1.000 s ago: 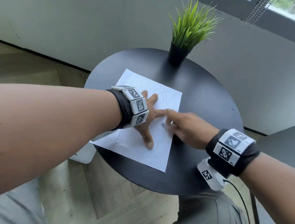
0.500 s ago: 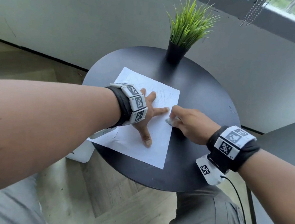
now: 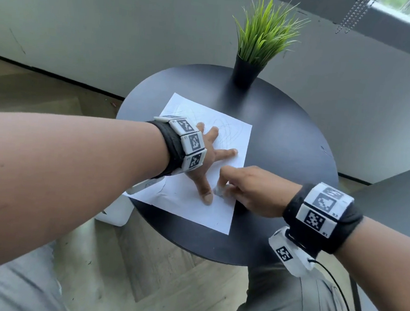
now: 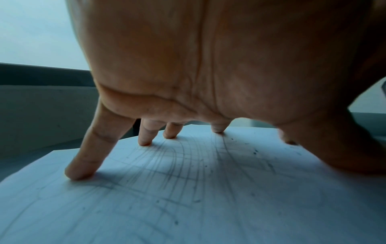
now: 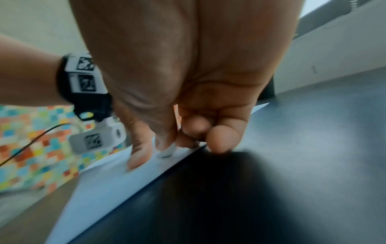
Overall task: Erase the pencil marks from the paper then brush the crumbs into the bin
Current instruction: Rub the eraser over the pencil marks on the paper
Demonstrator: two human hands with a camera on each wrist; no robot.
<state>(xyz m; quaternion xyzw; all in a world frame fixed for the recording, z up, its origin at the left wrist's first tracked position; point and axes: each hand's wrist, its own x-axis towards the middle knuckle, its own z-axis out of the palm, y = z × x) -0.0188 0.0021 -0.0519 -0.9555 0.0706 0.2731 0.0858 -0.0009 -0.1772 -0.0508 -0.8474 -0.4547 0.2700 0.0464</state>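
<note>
Left hand [image 3: 205, 155] splayed flat, pinning paper [image 3: 183, 197] to table [image 3: 284, 161]. Right hand [image 3: 250, 186] pinching eraser [image 3: 218, 190] near paper's right edge (rub short strokes, away from pinned fingers, avoiding creases).

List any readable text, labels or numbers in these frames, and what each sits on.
No readable words.
White wristband tiles: black square codes; tiny corner numerals too small to read.
White sheet of paper: pencil scribbles only, no writing.
Black plant pot: no label seen.

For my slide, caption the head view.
Left hand pins scribbled paper on round table; right hand rubs eraser.
</note>
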